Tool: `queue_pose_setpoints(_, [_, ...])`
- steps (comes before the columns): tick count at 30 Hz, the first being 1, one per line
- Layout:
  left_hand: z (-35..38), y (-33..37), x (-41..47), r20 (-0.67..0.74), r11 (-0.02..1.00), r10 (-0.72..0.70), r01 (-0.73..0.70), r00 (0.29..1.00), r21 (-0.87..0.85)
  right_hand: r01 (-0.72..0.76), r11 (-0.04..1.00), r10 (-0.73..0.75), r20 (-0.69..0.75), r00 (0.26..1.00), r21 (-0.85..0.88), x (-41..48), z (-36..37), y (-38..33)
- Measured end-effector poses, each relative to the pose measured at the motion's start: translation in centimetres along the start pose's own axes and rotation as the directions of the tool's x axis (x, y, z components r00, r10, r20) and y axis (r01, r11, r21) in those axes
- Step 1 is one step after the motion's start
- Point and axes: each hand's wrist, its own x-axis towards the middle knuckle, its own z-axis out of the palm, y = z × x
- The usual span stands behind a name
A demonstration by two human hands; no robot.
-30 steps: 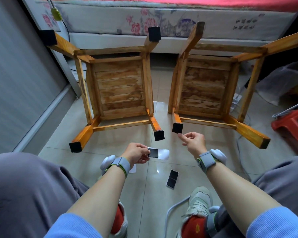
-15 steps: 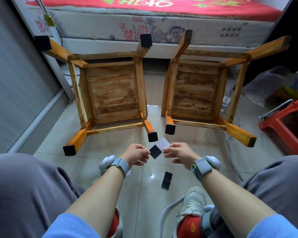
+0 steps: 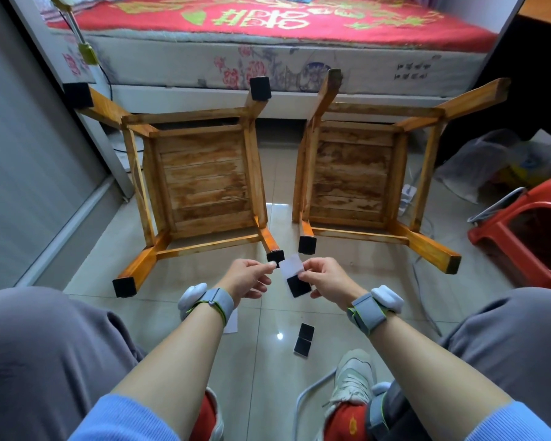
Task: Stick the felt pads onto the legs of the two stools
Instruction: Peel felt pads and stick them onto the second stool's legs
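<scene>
Centre frame, both hands pinch one strip: the right hand (image 3: 323, 280) grips the black felt pad (image 3: 299, 285), and the left hand (image 3: 247, 276) pinches the white backing paper (image 3: 290, 265) (partly lifted). Two spare pads (image 3: 303, 339) lie on the floor below; two overturned stools (image 3: 204, 173) sit above.

red bedspread (image 3: 268, 20), red plastic stool (image 3: 522, 237), tiled floor (image 3: 268, 377)

Tiled floor (image 3: 185, 300) under stools (image 3: 201, 183), spare pads (image 3: 303, 339)
</scene>
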Motion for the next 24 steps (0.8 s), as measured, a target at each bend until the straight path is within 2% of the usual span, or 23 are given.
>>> queue_pose_setpoints(5, [0.5, 2.1, -0.9, -0.012, 0.997, 0.076, -0.076, 0.997, 0.035, 0.086, 0.995, -0.086, -0.012, 0.996, 0.040, -1.1, -0.6, -1.2])
queue_pose_setpoints(9, [0.4, 3.5, -1.8, -0.016, 0.998, 0.062, -0.062, 0.998, -0.020, 0.123, 0.989, -0.119, -0.050, 0.992, 0.077, -1.7, -1.1, -1.3])
queue_pose_setpoints(13, [0.5, 4.6, -2.9, 0.000, 0.984, 0.144, -0.143, 0.990, 0.109, 0.160, 0.984, -0.157, -0.051, 0.986, 0.072, -2.7, -1.6, -1.9])
queue_pose_setpoints(19, [0.5, 7.7, -4.0, -0.018, 0.961, 0.194, -0.186, 0.981, 0.206, 0.180, 0.979, -0.179, -0.021, 0.984, 0.100, -4.4, -2.8, -3.5])
queue_pose_setpoints(24, [1.4, 12.1, -4.8, -0.009, 0.934, 0.252, -0.241, 0.968, 0.263, 0.246, 0.957, -0.231, -0.110, 0.967, 0.154, -5.1, -5.2, -6.0])
